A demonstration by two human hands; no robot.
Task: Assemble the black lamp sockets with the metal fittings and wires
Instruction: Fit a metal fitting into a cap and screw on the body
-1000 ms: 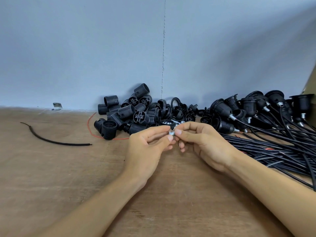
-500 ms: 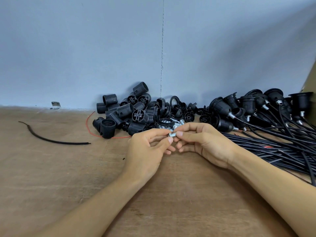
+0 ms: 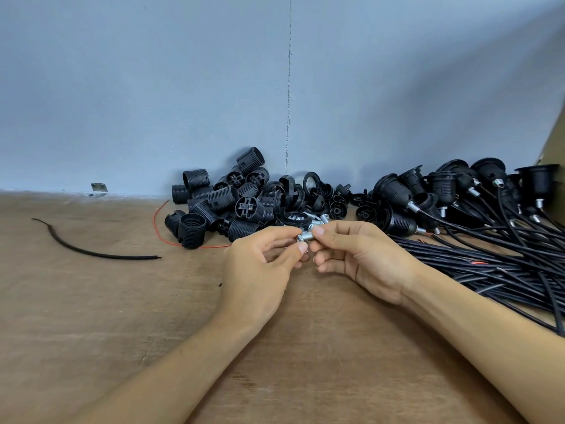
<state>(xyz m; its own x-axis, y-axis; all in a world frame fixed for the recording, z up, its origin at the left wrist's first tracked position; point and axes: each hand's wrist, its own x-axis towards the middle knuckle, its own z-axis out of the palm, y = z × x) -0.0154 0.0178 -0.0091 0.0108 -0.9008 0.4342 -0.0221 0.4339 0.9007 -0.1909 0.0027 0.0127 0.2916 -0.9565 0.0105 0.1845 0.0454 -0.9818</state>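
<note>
Change: small silver threaded metal fitting (image 3: 305, 237) slightly more exposed than before | grip: left hand (image 3: 260, 270), right hand (image 3: 360, 261) both pinching it, centre frame | possibly being threaded; loose black plastic sockets (image 3: 232, 206) untouched behind.

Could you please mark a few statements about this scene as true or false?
Both the left hand and the right hand pinch one small metal fitting. True.
The loose black sockets lie left of the wired sockets. True.
The thin wire beside the loose sockets is blue. False: the thin wire is red.
The right hand holds a black cable piece. False: the cable piece lies on the table, far left.
</note>
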